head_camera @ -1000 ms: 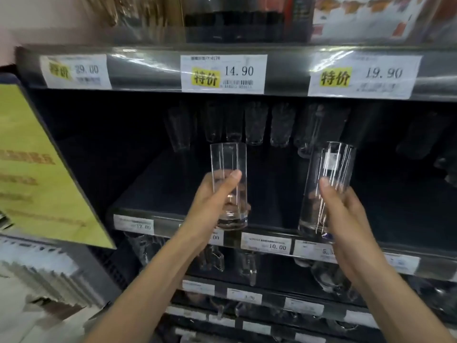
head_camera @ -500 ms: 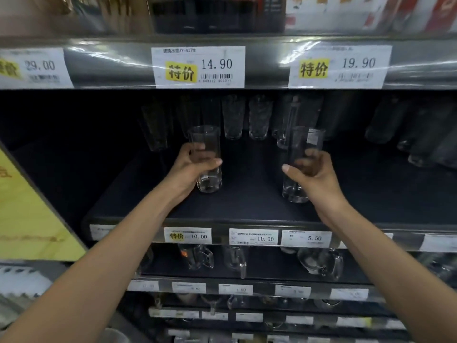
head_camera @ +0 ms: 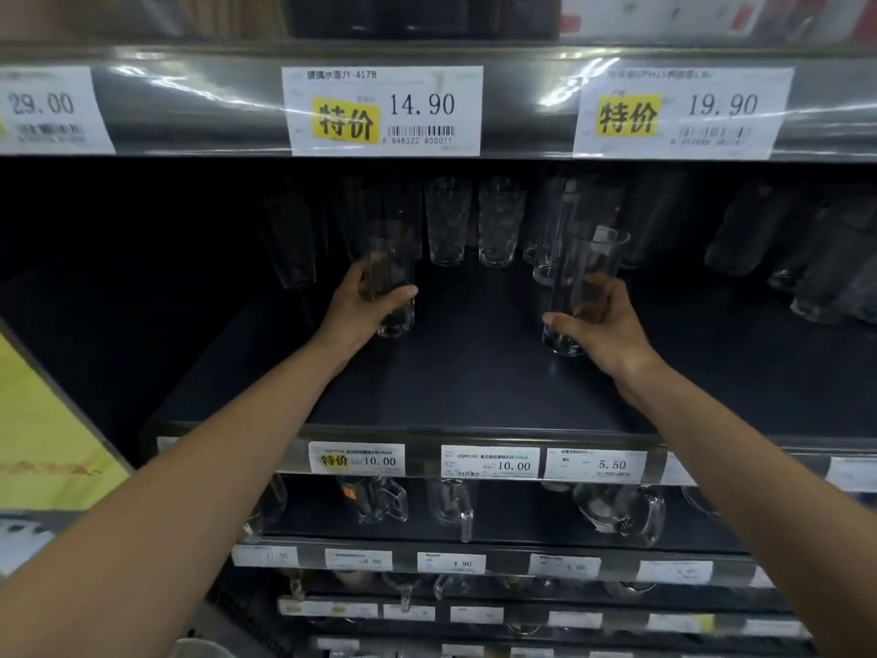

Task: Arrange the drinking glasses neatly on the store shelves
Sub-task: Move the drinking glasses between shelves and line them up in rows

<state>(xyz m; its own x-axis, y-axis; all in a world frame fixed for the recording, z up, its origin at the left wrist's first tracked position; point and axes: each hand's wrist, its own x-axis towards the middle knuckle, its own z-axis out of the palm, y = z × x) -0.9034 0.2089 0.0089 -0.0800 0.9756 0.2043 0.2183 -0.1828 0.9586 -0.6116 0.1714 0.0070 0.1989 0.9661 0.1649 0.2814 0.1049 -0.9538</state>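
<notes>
Two glasses, one in each hand, low at the dark shelf [head_camera: 474,382].
My arms reach far in, past the price tags [head_camera: 357,459]. L hand [head_camera: 363,308] wraps round a tall glass [head_camera: 394,273], thumb in front. R hand [head_camera: 605,332] wraps round another tall glass [head_camera: 586,277]. Both glasses stand up, apart, mid shelf; can't tell if they touch it. More glasses [head_camera: 448,220] line the back.

left glass [head_camera: 394,244]: clear glass, smooth, faint sheen
right glass [head_camera: 593,258]: clear glass, smooth, glossy rim
back-row glasses [head_camera: 448,220]: clear glass, faintly patterned walls
shelf board [head_camera: 474,372]: dark, matt, smooth
shelf edge strip [head_camera: 190,106]: glossy clear plastic, glare streaks
price tags [head_camera: 382,111]: white paper, yellow patches
mugs [head_camera: 621,512]: thick clear glass, glossy
</notes>
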